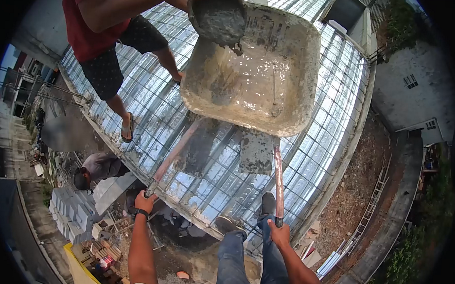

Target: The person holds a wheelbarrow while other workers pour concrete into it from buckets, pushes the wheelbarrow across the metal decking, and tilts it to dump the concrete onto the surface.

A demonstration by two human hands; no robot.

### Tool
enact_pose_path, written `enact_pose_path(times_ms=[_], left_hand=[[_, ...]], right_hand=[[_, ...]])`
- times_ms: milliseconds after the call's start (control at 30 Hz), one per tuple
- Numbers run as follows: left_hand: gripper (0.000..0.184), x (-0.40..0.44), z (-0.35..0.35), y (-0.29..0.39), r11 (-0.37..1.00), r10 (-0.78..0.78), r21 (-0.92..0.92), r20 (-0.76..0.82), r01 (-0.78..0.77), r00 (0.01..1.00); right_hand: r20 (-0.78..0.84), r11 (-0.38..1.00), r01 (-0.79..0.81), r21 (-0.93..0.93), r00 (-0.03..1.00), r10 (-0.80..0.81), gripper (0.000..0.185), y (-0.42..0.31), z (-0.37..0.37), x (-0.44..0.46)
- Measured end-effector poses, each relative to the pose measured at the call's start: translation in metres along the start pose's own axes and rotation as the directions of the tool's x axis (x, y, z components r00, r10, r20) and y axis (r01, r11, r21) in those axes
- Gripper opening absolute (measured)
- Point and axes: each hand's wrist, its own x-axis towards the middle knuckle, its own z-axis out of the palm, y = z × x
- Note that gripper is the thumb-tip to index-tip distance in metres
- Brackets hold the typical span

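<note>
My left hand (144,202) is wrapped round the grip of one handle of a wheelbarrow (295,102), a dark band on its wrist. Round the other handle closes my right hand (279,233). The wheelbarrow's tray stands ahead of me, crusted with mortar, with wet residue and a little watery slurry on its bottom. At its far left rim a co-worker in a red shirt (93,22) tilts a bucket (218,14) of grey wet concrete over the tray. A clump hangs at the bucket's lip.
Underfoot lies shiny corrugated metal decking (336,96) covered by a steel mesh. The deck's edge drops away on both sides and near my feet. Below are another person (102,169), stacked grey blocks (72,211) and a ladder (369,214).
</note>
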Motion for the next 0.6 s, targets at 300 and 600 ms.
enact_pose_path(times_ms=[300, 600], left_hand=[[0.057, 0.023, -0.013, 0.012, 0.977, -0.168, 0.144, 0.071, 0.157, 0.983], [0.048, 0.000, 0.017, 0.006, 0.996, -0.082, -0.025, 0.054, 0.083, 0.995]], right_hand=[[-0.025, 0.991, 0.123, -0.050, 0.992, -0.124, 0.043, -0.014, 0.025, 0.005], [-0.044, 0.995, 0.084, -0.058, 0.995, -0.087, 0.043, 0.035, 0.026, 0.036]])
